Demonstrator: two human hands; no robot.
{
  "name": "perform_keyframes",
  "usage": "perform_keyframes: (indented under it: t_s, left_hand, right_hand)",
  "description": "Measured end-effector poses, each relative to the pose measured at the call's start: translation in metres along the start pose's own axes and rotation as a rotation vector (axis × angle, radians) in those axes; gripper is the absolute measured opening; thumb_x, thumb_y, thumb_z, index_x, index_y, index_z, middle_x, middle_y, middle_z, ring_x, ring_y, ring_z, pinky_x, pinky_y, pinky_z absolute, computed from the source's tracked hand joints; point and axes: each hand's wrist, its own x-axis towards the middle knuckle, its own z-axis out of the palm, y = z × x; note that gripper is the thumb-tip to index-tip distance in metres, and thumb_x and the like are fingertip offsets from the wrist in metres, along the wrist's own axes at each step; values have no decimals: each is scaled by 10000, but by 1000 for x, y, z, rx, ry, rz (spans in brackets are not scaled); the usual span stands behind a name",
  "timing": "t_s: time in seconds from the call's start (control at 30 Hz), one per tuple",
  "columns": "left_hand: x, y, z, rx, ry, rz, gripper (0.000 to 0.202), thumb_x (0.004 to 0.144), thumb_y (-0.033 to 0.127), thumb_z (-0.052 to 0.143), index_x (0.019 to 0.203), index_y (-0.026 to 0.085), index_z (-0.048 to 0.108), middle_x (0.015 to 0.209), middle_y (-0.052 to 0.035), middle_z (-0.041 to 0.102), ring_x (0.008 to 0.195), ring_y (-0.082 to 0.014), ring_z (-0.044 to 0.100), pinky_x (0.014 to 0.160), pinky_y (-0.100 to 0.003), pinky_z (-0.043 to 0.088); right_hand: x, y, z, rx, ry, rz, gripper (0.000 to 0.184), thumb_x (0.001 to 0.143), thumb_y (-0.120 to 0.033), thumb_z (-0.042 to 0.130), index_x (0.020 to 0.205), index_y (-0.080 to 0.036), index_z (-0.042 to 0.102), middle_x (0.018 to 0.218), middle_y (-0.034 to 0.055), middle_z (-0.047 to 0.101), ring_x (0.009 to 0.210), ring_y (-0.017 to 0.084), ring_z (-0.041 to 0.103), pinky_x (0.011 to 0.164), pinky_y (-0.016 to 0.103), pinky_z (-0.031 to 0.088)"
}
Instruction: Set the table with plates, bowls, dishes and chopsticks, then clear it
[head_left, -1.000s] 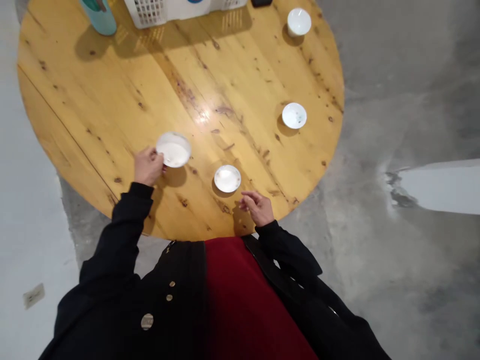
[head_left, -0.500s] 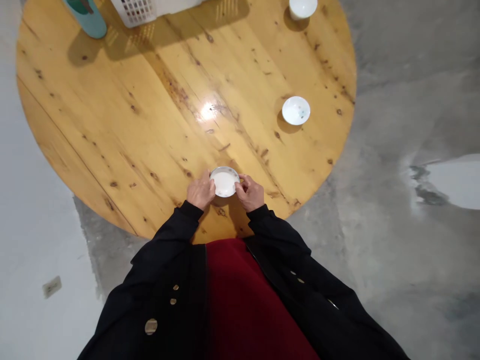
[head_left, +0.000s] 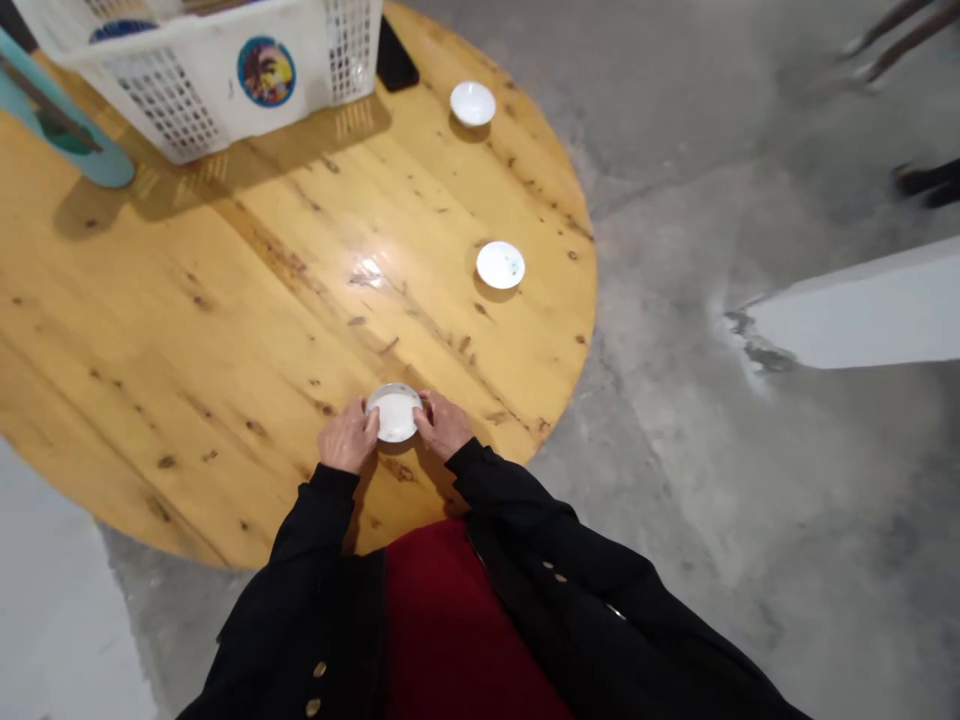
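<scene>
A small white bowl (head_left: 396, 414) is held at the near side of the round wooden table (head_left: 247, 370). My left hand (head_left: 349, 435) grips its left rim, thumb on the near edge. On the opposite side my right hand (head_left: 444, 424) pinches the rim the same way. I cannot tell whether the bowl's base touches the wood. Another white bowl with a greenish pattern inside (head_left: 500, 265) stands farther off to the right, and a third white bowl (head_left: 472, 104) stands beyond it.
At the far left is a white plastic basket (head_left: 217, 90) with a round sticker, beside a light-blue object (head_left: 97, 160). A black phone (head_left: 395, 55) lies right of the basket. A white pillar (head_left: 870, 315) rises from the concrete floor, and a person's foot (head_left: 930, 182) shows at the right edge.
The camera view has shifted, bringing the basket, phone and foot further into sight. Both hands keep hold of the bowl at the table's near side.
</scene>
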Motion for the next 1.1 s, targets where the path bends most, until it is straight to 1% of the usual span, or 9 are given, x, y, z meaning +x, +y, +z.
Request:
perform_keyframes:
  t_s: [0.13, 0.27, 0.4, 0.47, 0.57, 0.7, 0.8, 0.97, 1.1]
  left_hand:
    - [4, 3, -3, 212, -37, 70, 246, 926, 349, 410, 963, 198, 601, 898, -132, 715, 854, -275, 667, 677, -299, 410]
    - [-9, -2, -3, 89, -65, 41, 194, 898, 337, 427, 911, 220, 581, 815, -86, 699, 773, -251, 657, 642, -286, 395]
    - [-40, -18, 4, -272, -184, 13, 182, 859, 399, 485, 860, 237, 566, 667, -3, 640, 573, -195, 624, 599, -270, 410]
    - [-58, -26, 12, -386, -238, 17, 192, 836, 417, 517, 820, 235, 576, 630, 14, 610, 508, -176, 598, 565, -262, 405]
    - [-80, -36, 25, -391, -285, 50, 195, 849, 396, 500, 818, 223, 585, 646, 9, 610, 538, -166, 590, 564, -252, 402]
    - [-99, -42, 38, -258, -336, 113, 222, 907, 294, 381, 857, 189, 570, 756, -24, 642, 691, -158, 597, 635, -236, 415]
    - [-110, -39, 38, -129, -331, 151, 214, 919, 267, 378, 892, 181, 573, 823, -42, 660, 755, -161, 602, 676, -240, 403]
    - [-126, -23, 33, 16, -251, 181, 208, 936, 268, 371, 870, 193, 553, 837, -41, 658, 783, -166, 606, 694, -247, 390]
    - [-141, 1, 45, 49, -201, 204, 214, 940, 265, 368, 832, 194, 538, 814, -41, 645, 779, -168, 605, 677, -246, 378]
  right_hand:
    - [8, -4, 0, 42, -42, -2, 205, 873, -286, 511, 941, -155, 652, 877, 68, 678, 796, 182, 589, 730, 271, 413]
    - [0, -6, 1, 111, -15, 65, 140, 805, -202, 505, 825, -159, 636, 716, 23, 620, 663, 148, 524, 648, 252, 373]
    - [-33, -1, 2, 189, 12, 58, 137, 780, -219, 488, 778, -163, 613, 646, 3, 558, 601, 137, 484, 583, 246, 335]
    - [-55, 4, 5, 194, 35, 69, 138, 772, -232, 482, 753, -166, 602, 627, 0, 542, 585, 134, 468, 571, 247, 320]
    - [-89, 13, 15, 177, 86, 124, 124, 754, -238, 492, 736, -168, 593, 611, -6, 530, 577, 128, 454, 566, 244, 295]
    - [-122, 23, 28, 187, 125, 203, 114, 736, -226, 503, 754, -161, 596, 589, -21, 502, 563, 121, 436, 566, 241, 276]
    - [-135, 25, 27, 197, 118, 211, 101, 728, -222, 507, 748, -161, 584, 580, -30, 473, 559, 119, 421, 563, 242, 261]
    - [-142, 27, 12, 239, 132, 167, 112, 721, -230, 506, 764, -163, 584, 579, -35, 458, 555, 118, 410, 567, 244, 254]
    - [-150, 47, -5, 275, 139, 124, 123, 709, -251, 486, 741, -167, 570, 566, -37, 444, 541, 116, 398, 554, 248, 242]
